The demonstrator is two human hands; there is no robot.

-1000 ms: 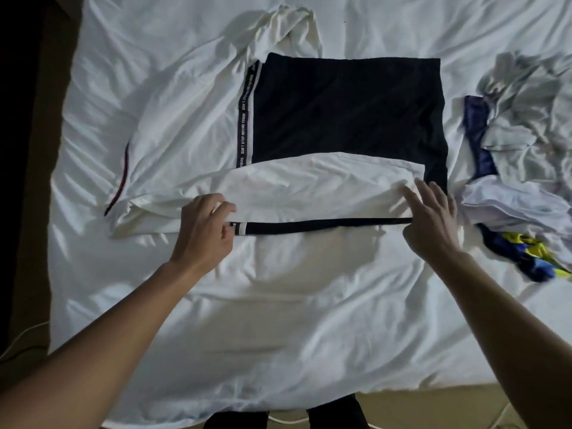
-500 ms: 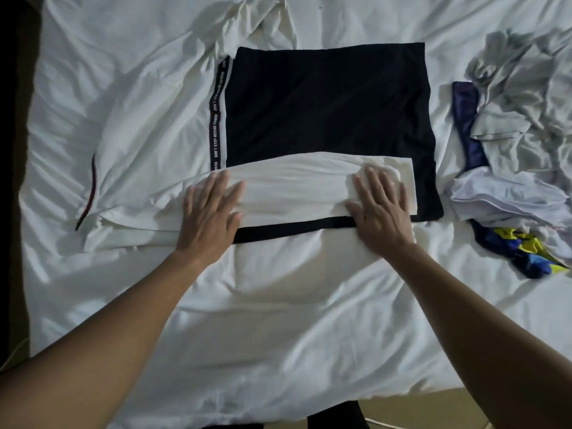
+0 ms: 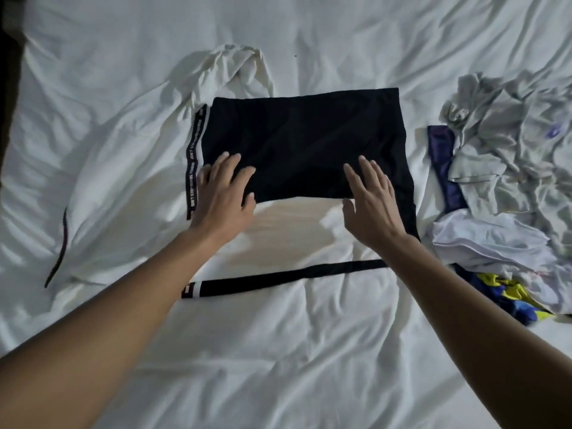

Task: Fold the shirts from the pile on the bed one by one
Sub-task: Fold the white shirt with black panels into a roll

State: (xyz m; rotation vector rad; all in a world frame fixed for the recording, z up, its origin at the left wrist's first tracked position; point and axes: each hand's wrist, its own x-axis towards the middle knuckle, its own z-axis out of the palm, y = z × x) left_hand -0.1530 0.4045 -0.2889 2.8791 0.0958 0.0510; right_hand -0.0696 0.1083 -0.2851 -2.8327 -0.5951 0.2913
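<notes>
A black-and-white shirt (image 3: 303, 144) lies flat in the middle of the bed, its black body panel at the back and a folded white part with a black band (image 3: 278, 278) toward me. Its white sleeve and hood spread out to the left (image 3: 130, 181). My left hand (image 3: 221, 199) lies flat with spread fingers on the left end of the fold line. My right hand (image 3: 373, 201) lies flat the same way on the right end. Neither hand grips the cloth.
The pile of unfolded shirts (image 3: 507, 181) sits at the right: grey cloth on top, white, dark blue and yellow pieces below. The white bed sheet (image 3: 278, 351) is rumpled all round. A dark edge of the bed runs along the far left.
Both hands slid away from me, from the white folded part up to its edge with the black panel. The head camera moved closer and tilted up.
</notes>
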